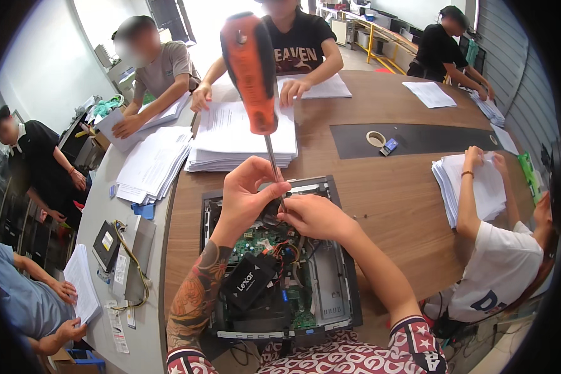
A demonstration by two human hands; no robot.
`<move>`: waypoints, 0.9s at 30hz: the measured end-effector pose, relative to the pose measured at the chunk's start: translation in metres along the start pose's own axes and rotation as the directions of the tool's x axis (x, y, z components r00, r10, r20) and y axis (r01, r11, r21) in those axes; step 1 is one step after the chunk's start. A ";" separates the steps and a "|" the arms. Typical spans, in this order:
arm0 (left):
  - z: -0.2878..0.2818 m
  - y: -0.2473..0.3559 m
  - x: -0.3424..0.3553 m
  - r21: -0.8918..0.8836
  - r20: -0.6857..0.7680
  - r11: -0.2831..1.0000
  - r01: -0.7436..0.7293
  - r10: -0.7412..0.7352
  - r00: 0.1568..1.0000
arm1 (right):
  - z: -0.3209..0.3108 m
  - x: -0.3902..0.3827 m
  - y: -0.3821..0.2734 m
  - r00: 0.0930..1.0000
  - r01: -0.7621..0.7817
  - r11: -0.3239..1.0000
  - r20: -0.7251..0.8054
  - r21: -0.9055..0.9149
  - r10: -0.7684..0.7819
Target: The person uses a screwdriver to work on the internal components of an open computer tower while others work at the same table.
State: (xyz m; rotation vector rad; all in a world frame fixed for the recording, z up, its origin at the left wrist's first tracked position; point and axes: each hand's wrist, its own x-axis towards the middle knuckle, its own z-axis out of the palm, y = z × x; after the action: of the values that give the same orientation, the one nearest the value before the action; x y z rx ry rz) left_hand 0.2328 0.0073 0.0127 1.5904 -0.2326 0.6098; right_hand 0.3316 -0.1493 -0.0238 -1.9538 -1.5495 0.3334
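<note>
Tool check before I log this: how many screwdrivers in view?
1: the orange-and-black screwdriver, handle up, in the left hand over the open computer case. More may be hidden.

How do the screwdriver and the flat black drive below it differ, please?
The screwdriver has an orange-and-black handle and a thin metal shaft; the drive is black with pale print. The screwdriver is long and stands nearly upright, while the drive is flat, squarish and lies over the open computer. The left hand grips the screwdriver's shaft; neither hand holds the drive. Both have black on them.
</note>
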 end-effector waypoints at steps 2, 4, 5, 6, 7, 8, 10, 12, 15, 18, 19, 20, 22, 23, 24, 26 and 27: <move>0.001 0.000 -0.001 -0.029 -0.043 0.999 0.035 -0.036 0.998 | 0.000 0.001 0.001 1.000 0.003 1.000 0.014 0.010 -0.003; 0.001 0.002 -0.001 -0.033 -0.020 0.998 0.059 -0.060 0.998 | 0.001 0.001 0.002 1.000 0.007 1.000 0.007 -0.005 -0.006; 0.001 0.003 -0.001 -0.042 0.007 0.995 0.086 -0.086 0.996 | 0.002 0.001 0.003 1.000 0.004 1.000 0.000 -0.020 -0.004; 0.000 0.002 -0.002 -0.050 0.029 0.995 0.089 -0.088 0.996 | 0.004 0.001 0.003 1.000 0.011 1.000 0.002 -0.019 -0.011; 0.000 0.004 -0.002 -0.045 0.024 0.995 0.087 -0.086 0.996 | 0.006 0.001 0.004 1.000 0.021 1.000 -0.018 -0.024 -0.021; 0.001 0.005 -0.002 -0.069 0.045 0.994 0.083 -0.080 0.996 | 0.007 0.001 0.004 0.999 0.029 0.999 -0.038 -0.028 -0.030; 0.001 0.005 -0.002 -0.068 0.083 0.995 0.073 -0.068 0.994 | 0.007 0.001 0.002 1.000 0.015 1.000 -0.023 -0.014 -0.015; 0.004 0.005 -0.001 -0.058 0.103 0.995 0.083 -0.077 0.992 | 0.005 0.000 0.004 1.000 -0.007 1.000 -0.014 -0.003 0.007; 0.014 0.017 0.000 0.023 0.153 0.988 0.153 -0.155 0.976 | 0.000 -0.005 0.008 0.999 0.012 1.000 -0.048 0.014 -0.012; 0.019 0.009 -0.006 0.070 0.166 0.980 0.187 -0.197 0.966 | 0.005 -0.001 0.008 0.998 0.063 0.998 -0.025 -0.026 -0.064; 0.019 0.006 -0.007 0.051 0.139 0.985 0.165 -0.170 0.976 | 0.006 -0.001 0.008 0.998 0.048 0.998 -0.032 -0.027 -0.048; 0.020 0.005 -0.007 0.063 0.136 0.984 0.164 -0.172 0.976 | 0.006 0.000 0.008 0.999 0.039 0.999 -0.025 -0.009 -0.039; 0.021 0.006 -0.005 0.061 0.150 0.984 0.165 -0.173 0.973 | 0.004 -0.002 0.006 0.997 0.063 0.998 -0.045 0.017 -0.062; 0.022 0.006 -0.005 0.059 0.158 0.984 0.170 -0.177 0.971 | 0.004 -0.003 0.007 0.997 0.065 0.998 -0.046 0.015 -0.064; 0.022 0.007 -0.005 0.062 0.156 0.983 0.171 -0.179 0.971 | 0.006 -0.002 0.009 0.998 0.044 0.999 -0.048 0.009 -0.043; 0.025 0.010 -0.005 0.046 0.104 0.990 0.133 -0.137 0.985 | 0.005 -0.002 0.008 0.998 0.028 1.000 -0.049 0.005 -0.028; 0.024 0.012 -0.004 0.046 0.102 0.990 0.134 -0.138 0.985 | -0.001 -0.003 0.003 1.000 0.003 1.000 -0.028 -0.007 -0.003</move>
State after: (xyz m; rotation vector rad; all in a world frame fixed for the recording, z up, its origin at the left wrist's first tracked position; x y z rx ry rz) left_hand 0.2290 -0.0185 0.0208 1.6629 -0.1896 0.4276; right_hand 0.3335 -0.1528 -0.0256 -1.9536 -1.5376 0.2980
